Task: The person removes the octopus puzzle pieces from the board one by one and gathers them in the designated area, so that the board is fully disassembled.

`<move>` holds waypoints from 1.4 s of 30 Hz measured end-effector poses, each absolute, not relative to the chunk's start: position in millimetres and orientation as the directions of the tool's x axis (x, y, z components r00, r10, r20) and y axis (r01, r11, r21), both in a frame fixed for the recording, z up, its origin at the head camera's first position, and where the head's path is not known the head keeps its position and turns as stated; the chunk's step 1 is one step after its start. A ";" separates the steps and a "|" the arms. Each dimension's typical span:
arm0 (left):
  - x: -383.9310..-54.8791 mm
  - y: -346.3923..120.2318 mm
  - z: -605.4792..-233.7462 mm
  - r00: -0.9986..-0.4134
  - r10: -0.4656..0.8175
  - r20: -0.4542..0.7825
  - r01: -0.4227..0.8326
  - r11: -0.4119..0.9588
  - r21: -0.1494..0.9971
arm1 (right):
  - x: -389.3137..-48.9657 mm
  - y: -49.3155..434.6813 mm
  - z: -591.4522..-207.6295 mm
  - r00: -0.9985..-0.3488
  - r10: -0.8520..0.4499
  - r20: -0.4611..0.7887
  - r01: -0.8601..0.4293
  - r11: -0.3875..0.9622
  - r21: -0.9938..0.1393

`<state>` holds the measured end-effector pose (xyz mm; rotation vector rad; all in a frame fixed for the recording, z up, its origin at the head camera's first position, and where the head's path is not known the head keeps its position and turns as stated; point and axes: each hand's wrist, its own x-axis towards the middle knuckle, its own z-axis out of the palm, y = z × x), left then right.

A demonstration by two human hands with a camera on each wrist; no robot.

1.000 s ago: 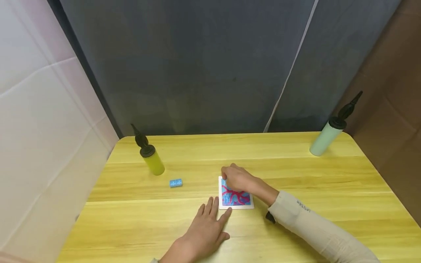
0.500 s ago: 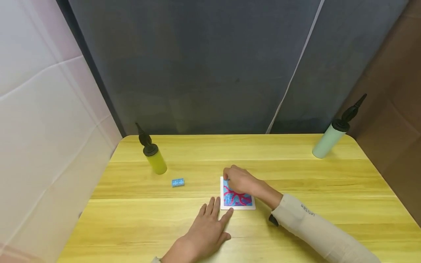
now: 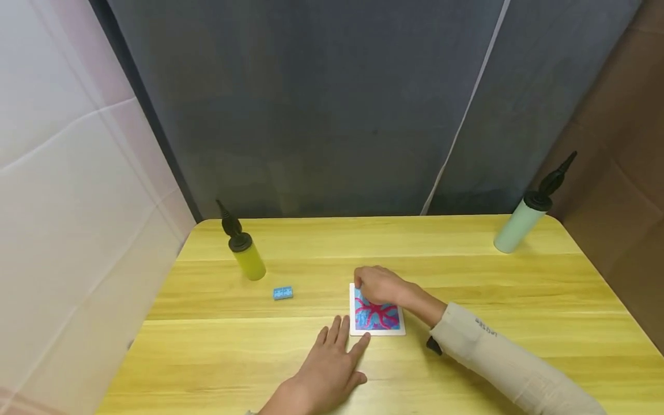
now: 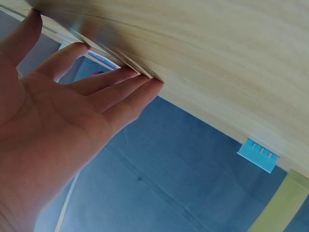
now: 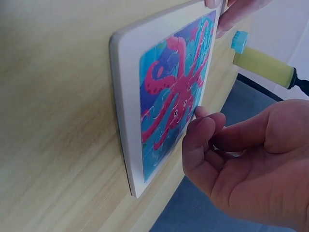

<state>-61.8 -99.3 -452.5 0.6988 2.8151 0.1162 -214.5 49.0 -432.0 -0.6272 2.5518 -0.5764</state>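
Note:
A square jigsaw puzzle (image 3: pixel 377 318) of a pink octopus on blue, in a white frame, lies flat on the table. The right wrist view shows its picture (image 5: pixel 178 92) with pieces fitted together. Over its upper part is my right hand (image 3: pixel 381 285), fingers curled; in the right wrist view a fingertip of this hand (image 5: pixel 241 154) touches the picture near the frame's edge, and no loose piece shows in it. My left hand (image 3: pixel 327 366) rests spread on the table, with fingertips at the puzzle's lower left corner. The left wrist view shows those fingers (image 4: pixel 130 96) stretched out.
A small light-blue block (image 3: pixel 283 293) lies left of the puzzle. Behind it stands a yellow-green balloon pump (image 3: pixel 250 262) with a black nozzle top. A mint-green pump (image 3: pixel 520 227) stands at the table's back right. A dark curtain (image 3: pixel 311 115) hangs behind the table (image 3: pixel 207 357).
The whole head view has shifted slightly. Both hands keep nearly the same places at the puzzle, and the right hand's fingers stay curled over its upper part.

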 end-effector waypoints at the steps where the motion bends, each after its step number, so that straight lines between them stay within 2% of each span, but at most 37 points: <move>1: -61.6 -98.8 -452.7 -0.858 0.469 -0.212 0.450 0.883 0.133 | -215.0 49.5 -432.6 -0.796 -0.513 -0.322 -0.323 0.809 -0.491; 9: -63.7 -96.1 -453.6 -0.859 0.472 -0.199 0.455 0.881 0.127 | -218.9 55.0 -430.5 -0.798 -0.503 -0.331 -0.291 0.803 -0.520; 17: -64.8 -95.3 -451.6 -0.856 0.471 -0.213 0.453 0.882 0.132 | -215.8 59.8 -424.1 -0.801 -0.537 -0.266 -0.320 0.759 -0.568; 28: -63.8 -94.5 -450.7 -0.857 0.467 -0.217 0.446 0.884 0.139 | -208.7 63.8 -435.8 -0.821 -0.549 -0.157 -0.358 0.709 -0.608; 36: -63.3 -94.3 -451.4 -0.858 0.470 -0.206 0.450 0.883 0.135 | -209.2 84.4 -425.6 -0.850 -0.509 -0.136 -0.311 0.693 -0.651; 42: -63.6 -94.7 -450.6 -0.861 0.465 -0.207 0.445 0.885 0.136 | -208.7 111.1 -421.6 -0.859 -0.505 -0.089 -0.336 0.686 -0.646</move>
